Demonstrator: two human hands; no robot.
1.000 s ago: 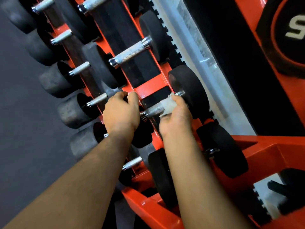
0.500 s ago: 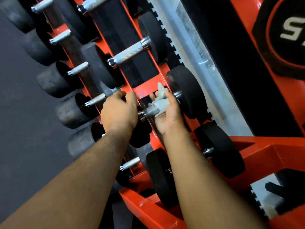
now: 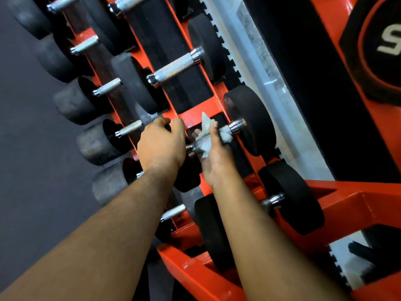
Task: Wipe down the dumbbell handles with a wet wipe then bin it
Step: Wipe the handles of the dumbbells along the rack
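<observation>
A black dumbbell with a knurled steel handle (image 3: pixel 230 128) lies across the red rack (image 3: pixel 196 118) in the middle of the view. My right hand (image 3: pixel 213 157) is wrapped around that handle from below, palm up, with a white wet wipe (image 3: pixel 206 129) pressed between fingers and steel; a corner of the wipe sticks up above the fingers. My left hand (image 3: pixel 161 144) rests on the near black head of the same dumbbell, fingers curled over its top edge. That head is mostly hidden under the hand.
Several more dumbbells fill the rack: one above (image 3: pixel 173 70), one below right (image 3: pixel 290 198), smaller grey ones in the left row (image 3: pixel 95 142). Dark floor lies left. A red frame with a black weight plate (image 3: pixel 375 51) stands at right.
My right hand has rolled from over the handle to under it, palm turning up, and the wipe has twisted around the steel with it. My left hand has stayed on the dumbbell head.
</observation>
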